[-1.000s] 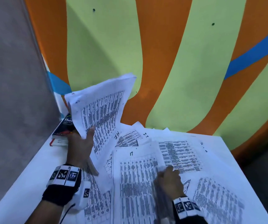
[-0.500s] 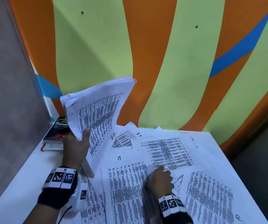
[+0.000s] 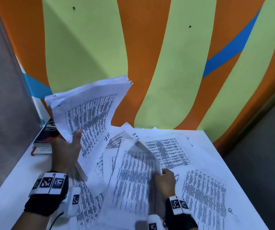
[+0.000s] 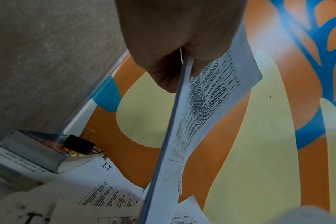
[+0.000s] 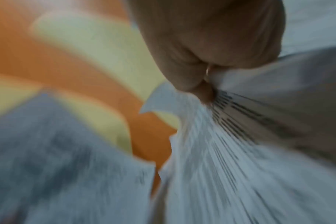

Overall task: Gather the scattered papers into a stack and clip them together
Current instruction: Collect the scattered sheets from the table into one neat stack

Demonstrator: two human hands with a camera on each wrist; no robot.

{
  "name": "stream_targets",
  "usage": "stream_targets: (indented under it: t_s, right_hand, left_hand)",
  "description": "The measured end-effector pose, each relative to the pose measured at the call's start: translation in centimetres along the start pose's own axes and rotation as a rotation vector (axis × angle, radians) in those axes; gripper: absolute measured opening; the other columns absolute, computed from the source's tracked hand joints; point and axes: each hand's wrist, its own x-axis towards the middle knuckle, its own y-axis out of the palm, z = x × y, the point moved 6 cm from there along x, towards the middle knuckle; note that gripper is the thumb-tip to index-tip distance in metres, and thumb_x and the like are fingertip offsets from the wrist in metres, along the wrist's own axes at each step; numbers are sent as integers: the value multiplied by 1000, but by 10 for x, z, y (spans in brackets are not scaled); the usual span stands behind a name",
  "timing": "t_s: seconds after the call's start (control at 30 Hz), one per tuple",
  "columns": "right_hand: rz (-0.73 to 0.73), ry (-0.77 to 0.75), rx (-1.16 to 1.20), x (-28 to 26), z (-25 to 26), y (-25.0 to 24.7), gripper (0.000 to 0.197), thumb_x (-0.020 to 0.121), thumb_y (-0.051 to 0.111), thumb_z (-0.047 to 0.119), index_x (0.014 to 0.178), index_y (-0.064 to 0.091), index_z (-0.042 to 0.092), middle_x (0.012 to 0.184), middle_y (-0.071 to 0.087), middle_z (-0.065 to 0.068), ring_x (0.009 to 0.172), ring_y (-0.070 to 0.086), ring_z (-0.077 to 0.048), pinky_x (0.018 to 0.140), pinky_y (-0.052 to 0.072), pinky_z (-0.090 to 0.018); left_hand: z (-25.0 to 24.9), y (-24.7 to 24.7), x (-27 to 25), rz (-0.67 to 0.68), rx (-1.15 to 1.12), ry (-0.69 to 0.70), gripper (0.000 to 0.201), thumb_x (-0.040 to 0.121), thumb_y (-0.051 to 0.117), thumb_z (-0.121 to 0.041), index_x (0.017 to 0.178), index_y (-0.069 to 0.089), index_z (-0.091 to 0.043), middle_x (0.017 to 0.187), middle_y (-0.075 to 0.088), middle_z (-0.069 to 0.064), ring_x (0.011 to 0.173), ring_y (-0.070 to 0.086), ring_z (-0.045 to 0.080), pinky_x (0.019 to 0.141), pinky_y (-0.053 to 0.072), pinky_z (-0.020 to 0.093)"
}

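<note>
My left hand (image 3: 66, 151) pinches a stack (image 3: 90, 117) of papers at its lower edge, thumb on the printed face, holding it upright and tilted over the bench's (image 3: 9, 185) left side. My right hand (image 3: 165, 181) pinches a blurred sheet (image 3: 133, 178), its far end raised off the bench. More sheets (image 3: 203, 195) lie scattered flat around it. At the far left corner a black clip (image 4: 79, 144) sits on two stacked books (image 4: 38, 153), beside the striped wall (image 3: 175, 72).
</note>
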Motion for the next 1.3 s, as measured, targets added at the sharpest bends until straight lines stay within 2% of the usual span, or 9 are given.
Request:
stream_targets:
  t_s: [0.17, 0.33, 0.53, 0.63, 0.73, 0.87, 1.07, 1.13, 1.3]
  right_hand:
    - [-105, 311, 299, 20, -29, -31, 36, 88, 53, 27, 82, 63, -7, 95, 68, -26, 71, 56, -27, 68, 51, -40]
    - [13, 255, 434, 27, -1, -43, 42, 98, 38, 14, 134, 43, -8, 138, 48, -27, 96, 57, -25, 45, 47, -16]
    - [43, 278, 56, 53, 14, -45, 12, 86, 56, 0, 79, 47, 4, 82, 59, -17, 69, 55, -22, 58, 44, -24]
    - [70, 120, -273, 70, 27, -45, 35, 88, 54, 2, 57, 40, 9, 58, 45, -7, 59, 55, -17, 51, 37, -22]
    - [41, 156, -109, 82, 28, -47, 8, 83, 55, 3, 76, 56, 7, 83, 63, -13, 84, 65, -26, 67, 46, -27]
    - [-19, 126, 299, 82, 40, -62, 41, 89, 56, 10, 128, 49, -2, 121, 60, -17, 97, 61, -21, 72, 51, -18]
    - [155, -31, 669, 43, 82, -105, 13, 88, 58, -4, 75, 54, -1, 41, 58, 5, 38, 54, -4, 38, 42, -14]
    - [285, -85, 561, 31, 89, -105, 8, 87, 59, -5, 79, 59, -7, 46, 62, 2, 38, 56, -1, 39, 42, -10]
    - [452, -21, -32, 42, 39, -55, 28, 74, 77, 13, 75, 52, 2, 68, 52, -16, 48, 53, -13, 52, 49, -28]
  left_hand:
    - [-2, -4, 2, 9, 12, -15, 57, 89, 62, -24, 46, 26, -16, 42, 29, 0, 26, 33, 9, 41, 22, 19]
    - [-1, -1, 0, -5, -5, 33, 58, 89, 62, -19, 45, 26, -19, 38, 29, 0, 24, 33, 7, 34, 21, 18]
    - [5, 0, -2, 19, -7, 85, 39, 88, 64, -11, 76, 52, 25, 50, 52, 23, 33, 42, -7, 39, 26, 0]
    - [10, -2, 1, 12, 10, 76, 29, 88, 64, -9, 68, 57, 11, 47, 51, 12, 34, 44, -3, 39, 28, 1]
    - [11, -4, 4, -14, 50, 58, 31, 88, 64, -11, 59, 51, -7, 48, 45, -3, 32, 42, 1, 38, 29, 3]
    - [4, -8, 6, -46, 34, 34, 31, 88, 64, -18, 68, 55, 5, 58, 54, 6, 38, 40, -3, 44, 41, 13]
    - [36, -18, 26, -75, 121, -74, 56, 86, 63, -42, 61, 48, 6, 53, 48, 21, 41, 45, 18, 46, 41, 32]
    - [38, -19, 31, -92, 114, -64, 70, 86, 63, -43, 90, 52, 27, 81, 61, 40, 66, 63, 30, 63, 53, 49]
    - [69, -18, 42, -72, 127, -49, 105, 76, 54, -72, 106, 44, 28, 78, 59, 24, 71, 62, 31, 68, 49, 34]
